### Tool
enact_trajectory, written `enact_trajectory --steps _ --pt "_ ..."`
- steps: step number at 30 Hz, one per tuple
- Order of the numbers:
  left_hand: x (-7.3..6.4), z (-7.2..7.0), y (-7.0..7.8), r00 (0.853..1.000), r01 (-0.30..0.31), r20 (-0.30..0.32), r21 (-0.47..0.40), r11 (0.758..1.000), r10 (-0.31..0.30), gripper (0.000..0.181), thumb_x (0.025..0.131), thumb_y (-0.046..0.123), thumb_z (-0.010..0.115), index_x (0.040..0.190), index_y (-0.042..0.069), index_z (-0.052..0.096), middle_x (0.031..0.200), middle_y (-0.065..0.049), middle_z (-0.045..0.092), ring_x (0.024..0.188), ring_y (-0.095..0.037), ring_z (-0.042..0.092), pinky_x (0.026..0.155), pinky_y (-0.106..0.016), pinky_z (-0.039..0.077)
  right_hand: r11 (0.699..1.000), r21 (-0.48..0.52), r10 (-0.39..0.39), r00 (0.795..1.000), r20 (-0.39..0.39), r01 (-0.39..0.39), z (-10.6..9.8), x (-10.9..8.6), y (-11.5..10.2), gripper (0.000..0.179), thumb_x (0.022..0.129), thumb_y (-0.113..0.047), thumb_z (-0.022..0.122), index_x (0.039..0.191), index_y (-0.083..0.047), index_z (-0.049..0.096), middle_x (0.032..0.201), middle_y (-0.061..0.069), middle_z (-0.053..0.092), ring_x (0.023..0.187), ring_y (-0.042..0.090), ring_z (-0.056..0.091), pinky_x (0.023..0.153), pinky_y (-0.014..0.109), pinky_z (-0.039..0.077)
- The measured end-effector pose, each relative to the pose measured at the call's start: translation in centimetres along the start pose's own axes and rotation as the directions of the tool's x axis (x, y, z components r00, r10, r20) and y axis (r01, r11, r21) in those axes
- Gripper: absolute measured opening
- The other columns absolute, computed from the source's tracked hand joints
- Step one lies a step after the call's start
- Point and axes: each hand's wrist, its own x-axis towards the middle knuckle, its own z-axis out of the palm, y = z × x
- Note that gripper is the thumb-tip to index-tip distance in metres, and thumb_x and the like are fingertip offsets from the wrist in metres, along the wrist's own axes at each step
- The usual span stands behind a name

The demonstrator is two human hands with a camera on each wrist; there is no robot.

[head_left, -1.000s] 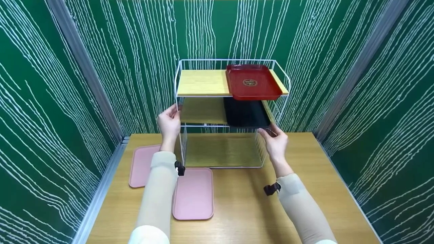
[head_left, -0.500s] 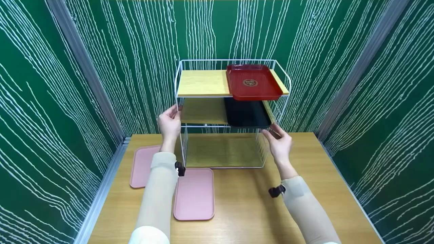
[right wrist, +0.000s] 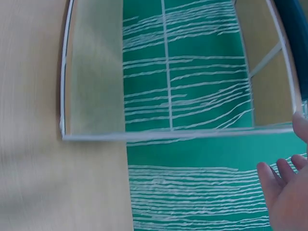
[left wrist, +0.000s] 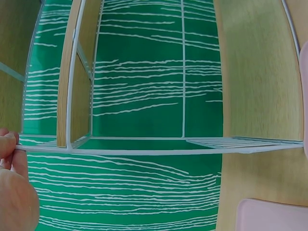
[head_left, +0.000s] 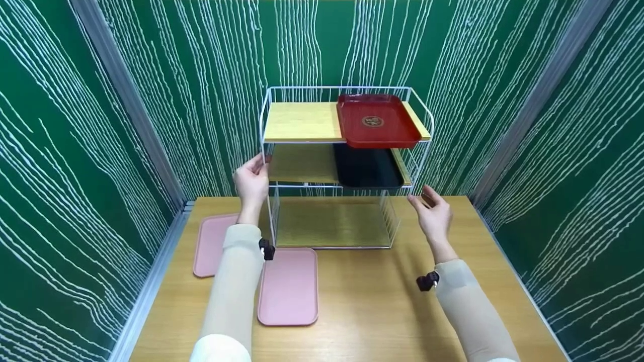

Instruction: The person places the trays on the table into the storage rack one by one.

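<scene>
A white wire rack [head_left: 347,142] with wooden shelves stands on the table. My left hand [head_left: 251,183] pinches its left front post; in the left wrist view the thumb and fingers of the hand [left wrist: 17,192] close round the white wire. A black tray [head_left: 370,168] lies on the right half of the middle shelf. My right hand [head_left: 435,218] is just right of the rack, apart from the tray, fingers loosely bent and holding nothing. In the right wrist view, that hand [right wrist: 288,192] shows at the lower right. On the top shelf sits a red tray [head_left: 380,123] with a gold emblem.
One pink tray [head_left: 288,289] lies on the wooden table [head_left: 362,306] in front of the rack. Another pink tray [head_left: 214,246] is left of it, partly behind my left forearm. Green walls with white lines [head_left: 332,50] enclose the table on three sides.
My right hand has let go of the black tray's front right corner and moved off to the right. The left hand stays on the post; the trays look unmoved.
</scene>
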Motion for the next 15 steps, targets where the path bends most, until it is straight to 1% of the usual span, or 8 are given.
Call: enact_trajectory --steps 2,4,7,9,11,13,15 --pt "0.0 0.0 0.0 1.000 0.008 -0.001 0.002 1.000 -0.008 0.032 0.100 -0.006 0.069 0.131 0.000 0.073 0.125 -0.016 0.076 0.118 -0.028 0.074 0.100 -0.026 0.059 0.999 -0.034 -0.011 0.998 0.057 0.013 -0.1 0.3 0.3 0.061 0.098 -0.018 0.081 0.152 0.001 0.057 0.150 0.021 0.061 0.140 0.035 0.058 0.114 0.043 0.051" --pt "0.0 0.0 -0.1 1.000 0.016 -0.005 0.004 1.000 -0.016 0.032 0.100 -0.006 0.070 0.131 0.000 0.073 0.125 -0.016 0.076 0.117 -0.028 0.074 0.100 -0.026 0.059 0.998 -0.054 -0.027 0.994 0.107 0.033 0.0 0.5 0.6 0.061 0.100 -0.015 0.079 0.153 0.002 0.054 0.153 0.022 0.058 0.141 0.037 0.056 0.116 0.047 0.049" --pt "0.0 0.0 -0.2 1.000 0.022 -0.010 0.009 1.000 -0.022 0.032 0.099 -0.006 0.070 0.130 0.001 0.073 0.124 -0.015 0.076 0.117 -0.027 0.074 0.100 -0.026 0.059 0.996 -0.057 -0.052 0.986 0.158 0.062 0.5 0.8 1.0 0.058 0.102 -0.011 0.074 0.154 0.004 0.052 0.152 0.025 0.057 0.140 0.040 0.056 0.115 0.048 0.049" --pt "0.0 0.0 -0.2 1.000 0.017 -0.012 0.007 1.000 -0.017 0.031 0.099 -0.006 0.070 0.130 0.001 0.074 0.124 -0.016 0.076 0.117 -0.028 0.075 0.100 -0.026 0.059 0.994 -0.070 -0.068 0.984 0.167 0.081 0.9 0.9 1.2 0.055 0.103 -0.010 0.072 0.153 0.005 0.053 0.148 0.026 0.060 0.136 0.040 0.060 0.112 0.042 0.053" --pt "0.0 0.0 -0.1 1.000 0.009 -0.015 0.009 1.000 -0.009 0.031 0.099 -0.006 0.070 0.129 0.001 0.075 0.123 -0.016 0.077 0.116 -0.028 0.075 0.099 -0.027 0.059 0.990 -0.094 -0.086 0.984 0.154 0.101 1.3 0.9 1.3 0.050 0.104 -0.009 0.071 0.149 0.006 0.057 0.141 0.025 0.066 0.129 0.039 0.066 0.105 0.032 0.057" --pt "0.0 0.0 -0.1 1.000 0.004 -0.014 0.004 1.000 -0.004 0.031 0.099 -0.007 0.070 0.128 0.000 0.075 0.121 -0.016 0.077 0.115 -0.028 0.075 0.099 -0.027 0.060 0.985 -0.123 -0.105 0.986 0.127 0.121 1.7 0.9 1.3 0.044 0.104 -0.009 0.071 0.144 0.005 0.063 0.133 0.024 0.071 0.120 0.037 0.071 0.095 0.021 0.058" --pt "0.0 0.0 -0.1 1.000 0.001 -0.013 0.002 1.000 0.000 0.031 0.099 -0.008 0.070 0.128 0.000 0.075 0.120 -0.016 0.078 0.114 -0.028 0.076 0.098 -0.027 0.060 0.980 -0.146 -0.121 0.988 0.091 0.134 2.1 0.9 1.2 0.037 0.103 -0.008 0.071 0.138 0.004 0.069 0.125 0.022 0.075 0.110 0.033 0.074 0.084 0.013 0.056"
